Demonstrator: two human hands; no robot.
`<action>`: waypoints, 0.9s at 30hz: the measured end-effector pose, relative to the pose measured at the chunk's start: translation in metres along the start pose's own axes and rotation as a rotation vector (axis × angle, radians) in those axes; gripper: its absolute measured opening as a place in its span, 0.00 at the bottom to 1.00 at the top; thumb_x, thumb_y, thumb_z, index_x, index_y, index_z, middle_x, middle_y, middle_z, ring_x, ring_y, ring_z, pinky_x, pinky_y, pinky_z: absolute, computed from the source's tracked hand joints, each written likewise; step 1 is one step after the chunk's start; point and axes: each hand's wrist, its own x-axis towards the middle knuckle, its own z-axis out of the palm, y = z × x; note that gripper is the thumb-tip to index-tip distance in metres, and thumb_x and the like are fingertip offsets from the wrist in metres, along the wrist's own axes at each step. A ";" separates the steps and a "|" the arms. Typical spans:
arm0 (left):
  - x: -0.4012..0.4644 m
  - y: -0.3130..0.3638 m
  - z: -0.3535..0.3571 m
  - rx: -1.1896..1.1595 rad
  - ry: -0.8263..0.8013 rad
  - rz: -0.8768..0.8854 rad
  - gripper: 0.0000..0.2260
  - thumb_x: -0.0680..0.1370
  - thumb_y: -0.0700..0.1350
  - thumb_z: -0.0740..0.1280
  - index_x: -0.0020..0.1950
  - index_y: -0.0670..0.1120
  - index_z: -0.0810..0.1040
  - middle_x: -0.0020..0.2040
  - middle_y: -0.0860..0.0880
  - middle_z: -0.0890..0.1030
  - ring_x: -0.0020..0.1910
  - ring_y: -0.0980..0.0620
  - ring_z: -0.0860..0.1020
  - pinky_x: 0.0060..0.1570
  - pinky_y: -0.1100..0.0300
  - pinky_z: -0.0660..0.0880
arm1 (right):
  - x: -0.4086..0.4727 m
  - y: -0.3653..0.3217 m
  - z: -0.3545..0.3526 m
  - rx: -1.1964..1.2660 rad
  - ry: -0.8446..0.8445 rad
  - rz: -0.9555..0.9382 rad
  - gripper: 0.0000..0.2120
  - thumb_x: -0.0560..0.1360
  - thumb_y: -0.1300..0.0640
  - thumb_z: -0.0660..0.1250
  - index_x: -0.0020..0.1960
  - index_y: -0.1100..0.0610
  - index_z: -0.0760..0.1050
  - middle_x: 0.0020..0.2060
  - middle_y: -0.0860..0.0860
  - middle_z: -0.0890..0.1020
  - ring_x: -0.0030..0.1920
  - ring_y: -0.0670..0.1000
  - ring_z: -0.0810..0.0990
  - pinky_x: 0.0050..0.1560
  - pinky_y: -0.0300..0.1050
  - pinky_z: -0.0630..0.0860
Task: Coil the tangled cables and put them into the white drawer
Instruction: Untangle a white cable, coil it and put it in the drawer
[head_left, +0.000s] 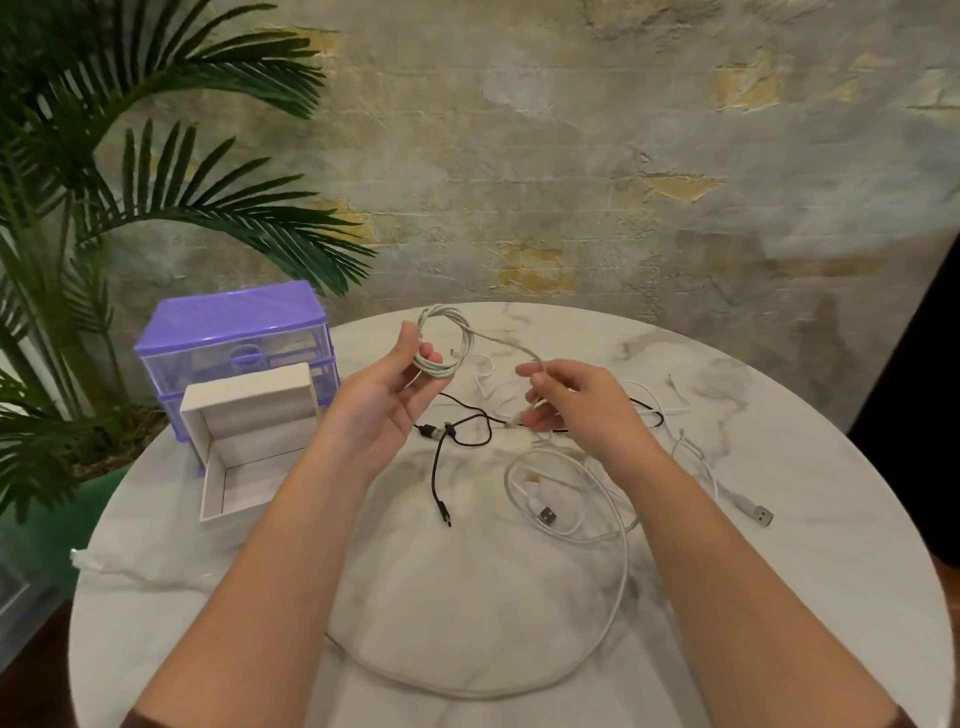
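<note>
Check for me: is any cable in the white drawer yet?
No. The white drawer sits open on the table with only its bare floor showing, and the coil is up in the left hand.

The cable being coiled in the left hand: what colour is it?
White, seen in the head view: the coiled cable is held in the left hand.

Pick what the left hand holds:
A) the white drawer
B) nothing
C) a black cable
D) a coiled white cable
D: the left hand grips a coiled white cable, whose free end runs to the right hand; the black cable lies on the table.
</note>
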 end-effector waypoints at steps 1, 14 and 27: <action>-0.001 0.000 0.002 -0.023 -0.009 -0.028 0.12 0.74 0.48 0.69 0.50 0.39 0.78 0.39 0.48 0.80 0.42 0.54 0.81 0.41 0.60 0.81 | 0.000 -0.001 0.000 0.100 0.015 0.000 0.09 0.81 0.63 0.61 0.52 0.57 0.80 0.41 0.54 0.79 0.36 0.50 0.83 0.41 0.40 0.82; -0.009 -0.009 0.012 -0.011 -0.098 -0.215 0.14 0.77 0.47 0.68 0.54 0.38 0.79 0.48 0.43 0.84 0.45 0.50 0.84 0.46 0.57 0.82 | -0.006 -0.011 0.012 0.700 -0.135 0.110 0.11 0.81 0.60 0.61 0.60 0.60 0.78 0.49 0.55 0.84 0.45 0.51 0.83 0.49 0.43 0.81; -0.010 -0.016 0.016 -0.033 -0.154 -0.179 0.10 0.79 0.46 0.64 0.47 0.43 0.82 0.47 0.48 0.83 0.42 0.55 0.83 0.48 0.65 0.80 | -0.015 -0.021 0.024 0.681 -0.336 0.177 0.16 0.81 0.53 0.59 0.65 0.55 0.75 0.46 0.47 0.80 0.35 0.45 0.72 0.37 0.40 0.67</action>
